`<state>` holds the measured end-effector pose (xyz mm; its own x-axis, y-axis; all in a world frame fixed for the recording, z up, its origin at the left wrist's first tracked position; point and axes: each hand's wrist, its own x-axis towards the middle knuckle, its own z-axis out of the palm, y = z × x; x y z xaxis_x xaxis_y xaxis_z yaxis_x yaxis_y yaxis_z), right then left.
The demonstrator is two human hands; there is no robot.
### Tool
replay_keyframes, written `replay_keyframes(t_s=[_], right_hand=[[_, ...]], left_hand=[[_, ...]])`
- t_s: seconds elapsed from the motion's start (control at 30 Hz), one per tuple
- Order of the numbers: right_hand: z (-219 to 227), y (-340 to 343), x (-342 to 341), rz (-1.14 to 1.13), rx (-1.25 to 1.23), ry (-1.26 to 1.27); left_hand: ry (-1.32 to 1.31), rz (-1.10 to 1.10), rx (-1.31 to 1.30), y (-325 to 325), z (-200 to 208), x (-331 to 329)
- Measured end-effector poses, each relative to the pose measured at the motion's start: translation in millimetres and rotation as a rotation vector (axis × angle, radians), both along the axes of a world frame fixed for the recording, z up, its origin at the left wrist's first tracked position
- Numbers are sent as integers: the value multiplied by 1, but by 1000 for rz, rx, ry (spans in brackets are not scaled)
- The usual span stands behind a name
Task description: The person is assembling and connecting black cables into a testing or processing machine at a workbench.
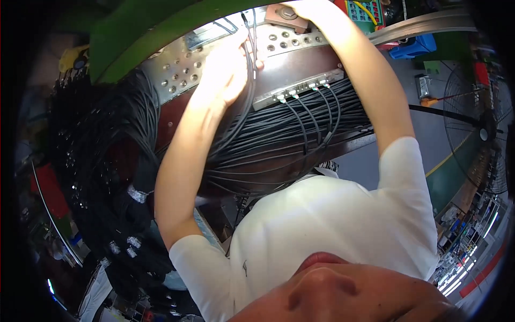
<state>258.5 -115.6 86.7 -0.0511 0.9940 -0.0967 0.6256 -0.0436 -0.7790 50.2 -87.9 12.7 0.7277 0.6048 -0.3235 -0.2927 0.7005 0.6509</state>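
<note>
My left hand point(228, 72), washed out by bright light, is closed round a few black cables point(250, 80) that run up past its fingers. Below it the cables bend toward a thick bundle of black cables point(268, 139) along the bench front. At the top edge, my right hand point(307, 7) is partly cut off and reaches over a brownish metal block point(287, 19) with a round part on it. Its fingertips are hidden. Between my arms, several cable plugs sit in a connector strip point(292, 91) on the bench edge.
A metal plate with round holes point(179, 72) lies under my hands, with a green panel point(155, 40) overhead. A large mass of black cables point(107, 129) hangs at left. A blue object point(413, 47) and a fan point(477, 131) stand at right.
</note>
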Motion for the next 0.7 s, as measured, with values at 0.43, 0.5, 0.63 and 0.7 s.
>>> replay_keyframes(t_s=[0.43,0.5,0.63,0.7], right_hand=[[-47,-10,-54,101,191,3],[-80,-14,-42,241,851,-563],[-81,-34,1,171,370,-405],[-71,-45,-10,194,416,-437]], left_hand=[[58,16,-183,-79,34,-40],[-5,30,-145,-89,50,-73],[6,604,351,-55,94,-214],[732,1204,620,-18,102,-285]])
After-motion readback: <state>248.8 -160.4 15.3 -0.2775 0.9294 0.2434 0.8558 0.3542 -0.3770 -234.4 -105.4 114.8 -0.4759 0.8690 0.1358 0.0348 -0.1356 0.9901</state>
